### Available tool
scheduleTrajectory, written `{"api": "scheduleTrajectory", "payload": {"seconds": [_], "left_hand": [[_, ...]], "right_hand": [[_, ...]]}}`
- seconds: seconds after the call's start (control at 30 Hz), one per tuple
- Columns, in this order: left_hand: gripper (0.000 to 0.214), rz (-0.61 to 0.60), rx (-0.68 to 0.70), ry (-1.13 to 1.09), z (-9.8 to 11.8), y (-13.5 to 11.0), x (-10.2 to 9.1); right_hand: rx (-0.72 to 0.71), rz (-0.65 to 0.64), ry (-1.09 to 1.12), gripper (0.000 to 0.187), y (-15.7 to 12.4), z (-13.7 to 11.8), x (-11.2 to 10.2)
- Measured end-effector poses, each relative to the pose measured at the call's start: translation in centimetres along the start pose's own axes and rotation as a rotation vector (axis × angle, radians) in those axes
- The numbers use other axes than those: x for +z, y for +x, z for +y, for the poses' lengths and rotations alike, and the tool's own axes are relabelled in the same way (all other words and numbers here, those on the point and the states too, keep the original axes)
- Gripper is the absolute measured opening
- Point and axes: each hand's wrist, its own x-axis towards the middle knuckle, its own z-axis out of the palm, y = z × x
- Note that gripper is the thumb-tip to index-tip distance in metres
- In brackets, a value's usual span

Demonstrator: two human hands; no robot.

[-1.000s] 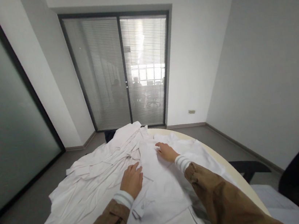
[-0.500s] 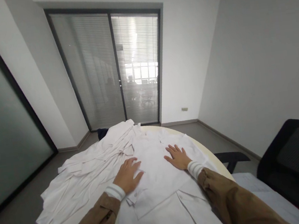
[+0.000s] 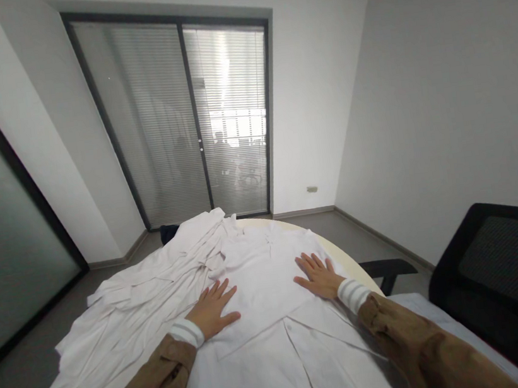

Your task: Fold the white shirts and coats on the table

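A white shirt lies spread over the round table in front of me, its lower part with a button placket coming toward me. My left hand rests flat on the shirt's left side, fingers spread. On its right side lies my right hand, palm down with the fingers apart. Neither hand grips anything. To the left, a heap of wrinkled white garments spreads to the table's left edge, close beside my left forearm.
The pale round table shows its rim at the right. A black mesh chair stands on the right, with pale cloth beside it. Behind the table are glass doors with blinds. Something dark sits at the table's far left edge.
My hands have moved farther apart across the shirt, and the cloth between them looks flatter. A small folded bit near my left wrist no longer shows. The view has shifted slightly right.
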Motion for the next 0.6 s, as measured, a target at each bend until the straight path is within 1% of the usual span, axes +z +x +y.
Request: {"api": "scheduleTrajectory", "payload": {"seconds": [0.07, 0.13, 0.17, 0.23, 0.3, 0.33, 0.37, 0.4, 0.43, 0.5, 0.53, 0.6], "left_hand": [[0.074, -0.001, 0.002, -0.017, 0.3, -0.2, -0.1], [0.074, 0.025, 0.008, -0.029, 0.6, -0.5, -0.2], [0.070, 0.052, 0.021, -0.037, 0.7, -0.7, -0.3], [0.056, 0.156, 0.050, -0.056, 0.8, -0.8, -0.5], [0.044, 0.314, 0.029, -0.058, 0.6, -0.5, -0.7], [0.041, 0.387, -0.017, -0.051, 0.4, -0.3, -0.9], [0.042, 0.433, -0.081, -0.047, 0.2, 0.1, -1.0], [0.045, 0.447, -0.152, -0.051, -0.1, 0.5, -1.1], [0.048, 0.438, -0.226, -0.074, -0.4, 1.1, -1.2], [0.052, 0.394, -0.354, -0.159, -0.8, 2.2, -1.6], [0.051, 0.376, -0.398, -0.200, -0.9, 2.7, -1.7], [0.044, 0.362, -0.448, -0.249, -1.0, 3.6, -1.9]], "right_hand": [[0.011, -0.003, -0.016, 0.084, -0.4, 0.5, 0.4], [0.003, -0.015, -0.027, 0.084, -0.6, 0.9, 0.5], [-0.001, -0.034, -0.028, 0.085, -0.7, 1.0, 0.4], [0.001, -0.090, -0.027, 0.086, -0.6, 1.1, -0.3], [0.019, -0.145, -0.037, 0.089, -0.5, 1.0, -1.4], [0.034, -0.162, -0.048, 0.092, -0.4, 0.7, -2.0], [0.043, -0.169, -0.058, 0.095, -0.2, 0.2, -2.6], [0.035, -0.160, -0.063, 0.097, -0.1, -0.5, -3.1], [0.009, -0.138, -0.060, 0.097, 0.0, -1.4, -3.5], [-0.111, -0.070, -0.025, 0.092, -0.1, -3.7, -3.7], [-0.189, -0.044, -0.002, 0.088, -0.2, -5.0, -3.5], [-0.357, -0.032, 0.037, 0.083, -0.9, -7.2, -2.6]]}}
